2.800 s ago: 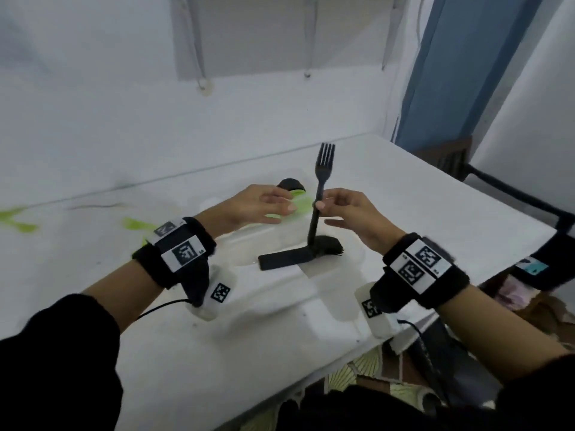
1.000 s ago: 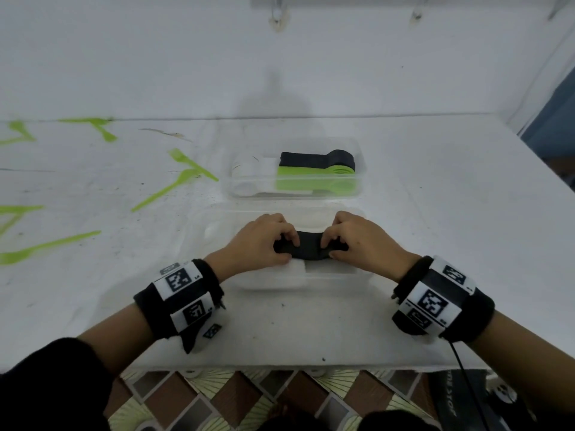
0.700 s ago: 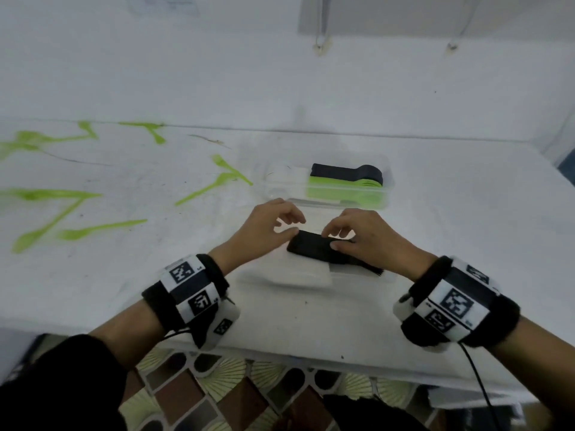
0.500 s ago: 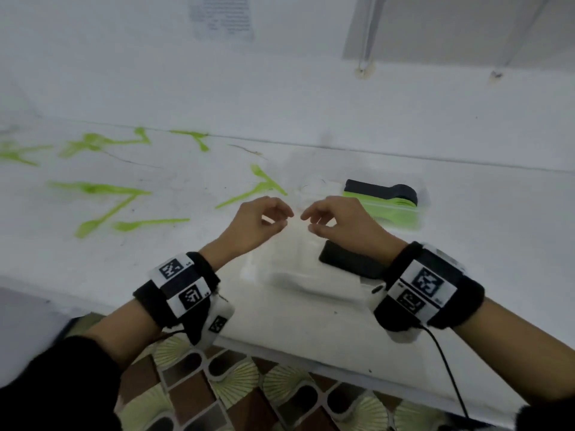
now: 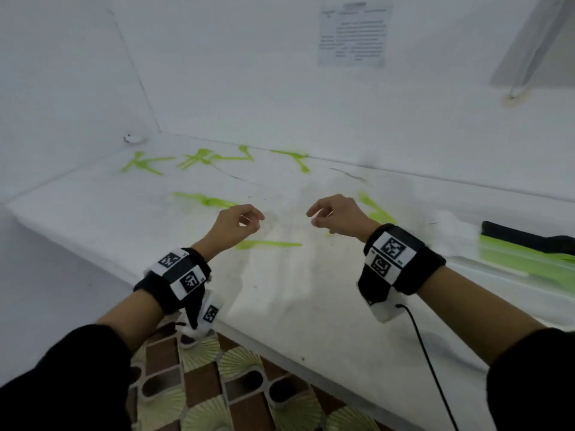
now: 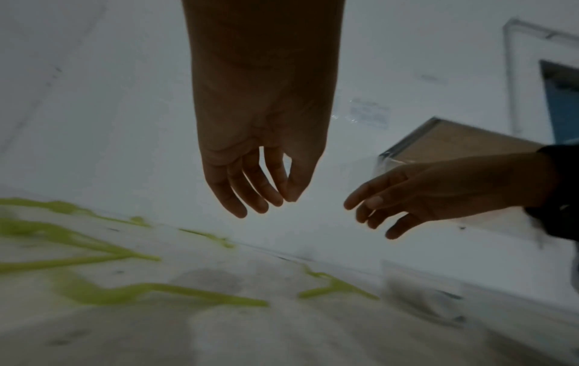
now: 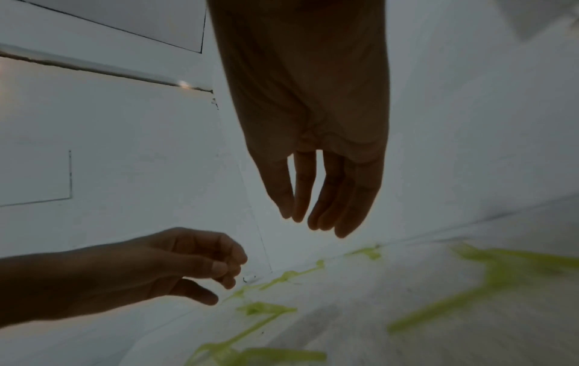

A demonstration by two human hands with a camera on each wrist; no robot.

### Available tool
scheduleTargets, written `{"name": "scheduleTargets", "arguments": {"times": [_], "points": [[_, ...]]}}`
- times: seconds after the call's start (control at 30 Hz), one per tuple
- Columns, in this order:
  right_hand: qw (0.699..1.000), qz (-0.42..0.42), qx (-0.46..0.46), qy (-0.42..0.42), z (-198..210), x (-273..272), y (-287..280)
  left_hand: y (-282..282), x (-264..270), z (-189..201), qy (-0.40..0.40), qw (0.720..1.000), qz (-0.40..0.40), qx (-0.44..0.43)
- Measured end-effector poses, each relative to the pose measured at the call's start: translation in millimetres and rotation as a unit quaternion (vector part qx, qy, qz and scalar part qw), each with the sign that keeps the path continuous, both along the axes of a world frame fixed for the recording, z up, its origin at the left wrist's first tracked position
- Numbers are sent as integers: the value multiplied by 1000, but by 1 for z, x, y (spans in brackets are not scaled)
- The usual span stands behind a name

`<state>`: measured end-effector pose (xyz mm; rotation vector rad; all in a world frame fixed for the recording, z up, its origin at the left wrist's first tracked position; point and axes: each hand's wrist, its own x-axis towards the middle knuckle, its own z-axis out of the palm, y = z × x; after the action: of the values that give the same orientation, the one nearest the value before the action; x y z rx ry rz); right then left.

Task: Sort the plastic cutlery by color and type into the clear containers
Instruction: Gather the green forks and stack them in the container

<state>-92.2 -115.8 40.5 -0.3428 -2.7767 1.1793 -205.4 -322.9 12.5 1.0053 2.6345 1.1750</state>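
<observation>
Green cutlery (image 5: 267,243) just beyond left hand (image 5: 235,223) (empty)

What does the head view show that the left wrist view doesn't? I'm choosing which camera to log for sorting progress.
Only the head view: the clear container at the right edge, stacked with green and black cutlery, plus both wristbands. Only the left wrist view: the left hand from the palm side, holding nothing. Both: the empty right hand, and loose green cutlery on the table.

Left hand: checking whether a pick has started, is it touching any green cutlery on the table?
Apart. The left wrist view shows the left hand empty, fingertips hanging above the table, with white wall between them and the green cutlery.
</observation>
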Motion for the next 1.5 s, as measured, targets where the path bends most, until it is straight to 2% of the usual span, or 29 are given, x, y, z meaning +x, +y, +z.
{"name": "scheduleTargets", "arguments": {"times": [0.13,0.23,0.47,0.57,0.63,0.7,0.77,0.93,1.0,1.13,1.27,1.33,1.4,1.5], "points": [[997,53,-10,-60,-15,-52,-31,-42,-58,-10,8,998,14,-69],[990,95,32,-95,-32,-87,-58,-67,-88,-22,-11,991,4,-134],[967,132,129,-178,-61,-132,-89,-87,-119,-46,-59,977,-8,-205],[970,126,99,-185,-68,-141,-85,-87,-124,-55,-58,976,-5,-212],[976,110,66,-175,-70,-144,-79,-85,-128,-58,-61,978,-2,-198],[984,83,-6,-158,-68,-147,-73,-84,-131,-59,-75,981,5,-181],[990,55,-66,-113,-62,-151,-68,-85,-134,-59,-96,983,18,-155],[995,21,-100,16,-42,-181,-64,-92,-142,-50,-115,989,49,-74],[995,14,-93,22,-40,-197,-64,-96,-143,-41,-116,991,62,-19],[999,5,-37,-25,-43,-230,-68,-105,-149,-22,-68,988,116,73],[999,21,9,-24,-50,-266,-76,-112,-176,-10,-17,977,173,126],[999,26,21,-18,-54,-282,-82,-113,-197,-7,-24,969,192,152],[999,35,21,-26,-58,-295,-90,-113,-218,-4,-58,972,177,146],[994,58,56,-72,-67,-310,-102,-115,-247,-2,-104,985,80,114]]}}
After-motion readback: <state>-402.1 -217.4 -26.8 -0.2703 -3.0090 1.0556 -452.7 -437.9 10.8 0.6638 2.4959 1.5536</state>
